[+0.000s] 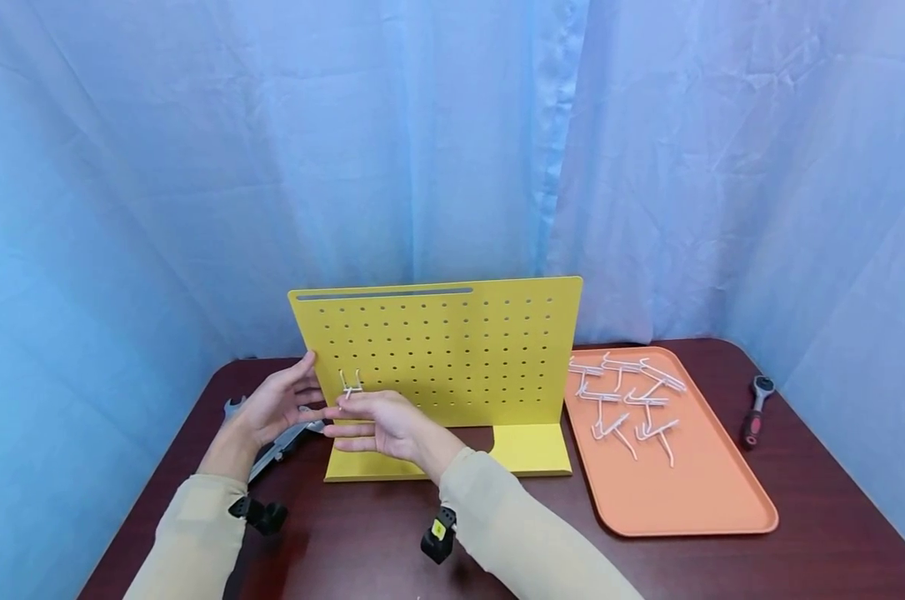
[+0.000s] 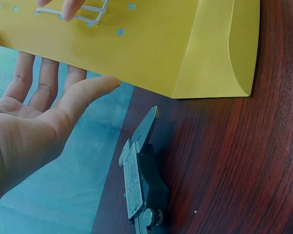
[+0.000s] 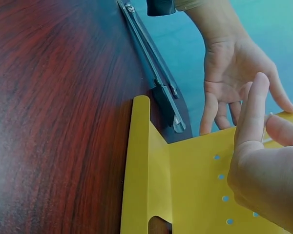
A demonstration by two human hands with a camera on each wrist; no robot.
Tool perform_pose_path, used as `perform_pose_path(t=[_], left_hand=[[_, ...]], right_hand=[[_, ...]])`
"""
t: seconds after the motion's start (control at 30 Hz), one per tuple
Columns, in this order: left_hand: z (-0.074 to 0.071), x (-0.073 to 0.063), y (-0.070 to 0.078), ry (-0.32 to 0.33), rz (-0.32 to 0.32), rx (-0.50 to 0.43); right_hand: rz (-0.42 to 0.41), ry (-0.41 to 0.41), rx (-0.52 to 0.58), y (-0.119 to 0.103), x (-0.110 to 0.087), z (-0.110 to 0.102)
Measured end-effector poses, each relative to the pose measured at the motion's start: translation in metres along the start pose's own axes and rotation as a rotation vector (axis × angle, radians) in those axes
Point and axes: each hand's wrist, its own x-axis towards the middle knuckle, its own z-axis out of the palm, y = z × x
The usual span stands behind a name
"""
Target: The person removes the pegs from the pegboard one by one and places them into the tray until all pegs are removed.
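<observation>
A yellow pegboard [image 1: 452,350] stands upright on its base. A white double-prong wire hook [image 1: 352,389] sits against its lower left holes. My right hand [image 1: 392,429] pinches this hook between thumb and index finger, the other fingers stretched out to the left. At the board's left edge is my left hand [image 1: 276,404], palm facing the board. In the left wrist view, its thumb [image 2: 95,90] lies before the lower edge and the other fingers, fairly straight, pass behind the board, their tips hidden. Whether the prongs are seated in the holes I cannot tell.
An orange tray [image 1: 685,500] to the right bears several white hooks [image 1: 647,400]. Beyond it lies a ratchet wrench [image 1: 754,412]. Left of the board are a caliper [image 2: 141,180] and an open-end wrench [image 1: 232,407]. Blue curtains [image 1: 422,150] hang behind the table.
</observation>
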Motion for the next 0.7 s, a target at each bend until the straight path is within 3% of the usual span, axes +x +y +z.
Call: perform_pose_path(t=[0.7], left_hand=[[0.0036, -0.0018, -0.0005, 0.051, 0.008, 0.037]], right_hand=[[-0.002, -0.018, -0.039, 0.0004, -0.0008, -0.0016]])
